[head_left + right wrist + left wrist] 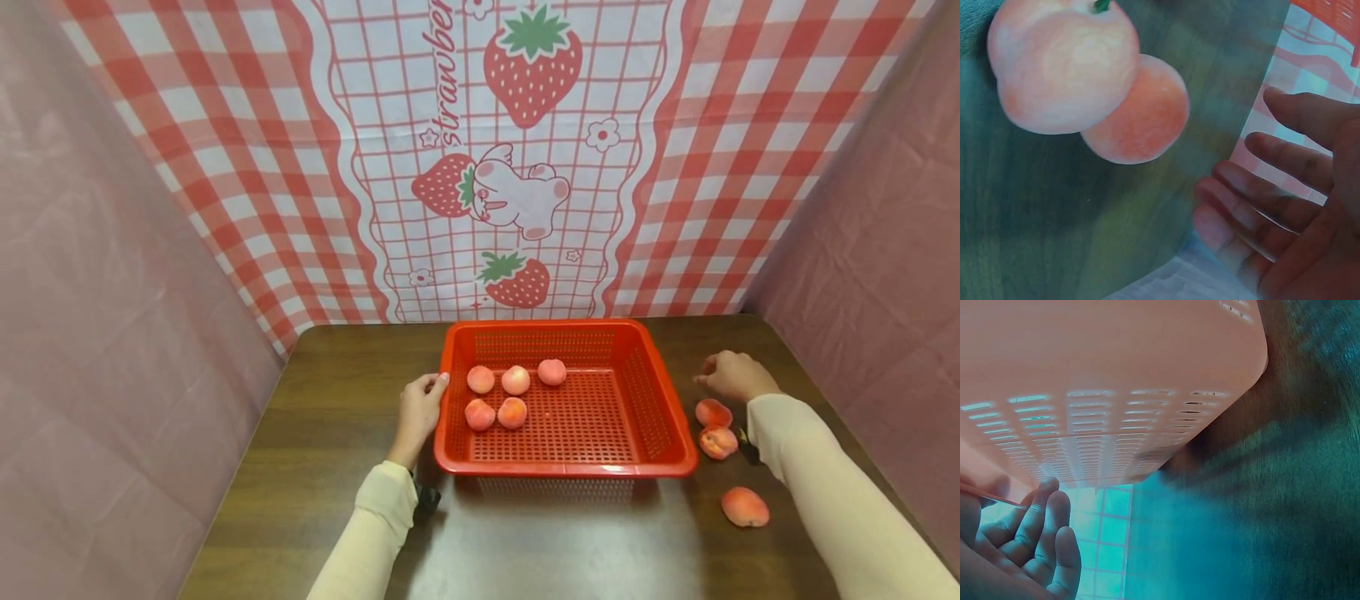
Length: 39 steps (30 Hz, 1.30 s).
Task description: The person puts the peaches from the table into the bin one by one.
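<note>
A red plastic basket point(566, 471) with perforated sides stands on the table. Its left rim is held by my left hand point(422, 412), the thumb on top and the fingers point(1054, 512) below the rim outside. Several peaches lie inside the basket toward its left, among them a front-left peach point(480, 415) and a back peach point(552, 372). To the right of the basket, my right hand point(738, 377) hovers beyond two adjoining peaches, a farther one point(712, 412) and a nearer one point(718, 442). Its loosely bent fingers point(1291, 162) hold nothing.
A third loose peach point(746, 507) lies nearer the front on the right side of the brown wooden table point(322, 417). A strawberry-print cloth point(517, 192) hangs behind the table. Pink cloths point(112, 292) flank both sides.
</note>
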{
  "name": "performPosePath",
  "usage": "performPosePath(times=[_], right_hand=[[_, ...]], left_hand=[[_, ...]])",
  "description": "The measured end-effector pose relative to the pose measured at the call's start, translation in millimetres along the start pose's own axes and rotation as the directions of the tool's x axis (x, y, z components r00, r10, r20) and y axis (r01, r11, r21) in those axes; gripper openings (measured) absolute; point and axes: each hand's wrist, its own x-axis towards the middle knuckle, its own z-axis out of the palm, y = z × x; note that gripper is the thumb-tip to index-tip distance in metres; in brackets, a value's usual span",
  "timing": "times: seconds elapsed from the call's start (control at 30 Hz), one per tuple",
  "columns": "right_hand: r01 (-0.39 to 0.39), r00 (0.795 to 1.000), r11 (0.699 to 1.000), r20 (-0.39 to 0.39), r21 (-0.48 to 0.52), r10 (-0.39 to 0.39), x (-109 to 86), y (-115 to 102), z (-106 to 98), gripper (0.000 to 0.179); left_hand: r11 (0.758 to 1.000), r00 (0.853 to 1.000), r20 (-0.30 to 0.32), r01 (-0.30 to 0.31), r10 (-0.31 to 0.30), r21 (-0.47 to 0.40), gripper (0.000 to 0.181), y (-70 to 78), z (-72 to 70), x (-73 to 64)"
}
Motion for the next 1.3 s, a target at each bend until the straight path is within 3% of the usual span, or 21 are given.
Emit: performPosePath(times=[0.43,0.57,0.7,0.8,1.0,1.3], right_hand=[[-0.071,0.995,0.997,0.067,0.011,0.070,-8.8,11.3,5.2,0.043],[-0.116,0.989,0.988,0.103,0.102,0.105,-12.6,14.4,11.1,0.042],[-0.118,0.988,0.987,0.109,0.106,0.106,-13.0,16.7,13.7,0.044],[-0.083,0.993,0.996,0.083,0.029,0.080,-11.0,17.2,12.3,0.049],[-0.062,0.991,0.998,0.116,0.015,0.060,-9.0,15.3,9.2,0.054],[-0.027,0.991,0.999,0.129,0.033,0.023,-11.0,18.8,13.7,0.046]], left_hand=[[1.000,1.000,-0.005,-0.011,0.011,-0.002,0.033,-1.3,1.0,-0.1],[1.000,1.000,-0.013,-0.019,0.019,0.001,0.033,-1.1,1.8,-0.3],[1.000,1.000,-0.011,-0.018,0.018,-0.001,0.033,-1.2,2.4,-1.1],[1.000,1.000,-0.010,-0.013,0.013,-0.002,0.033,-1.3,2.2,-1.6],[1.000,1.000,-0.011,-0.026,0.026,0.005,0.032,-2.1,1.5,-1.2],[0.996,0.997,-0.011,-0.071,0.071,0.048,0.031,-1.3,0.3,0.5]])
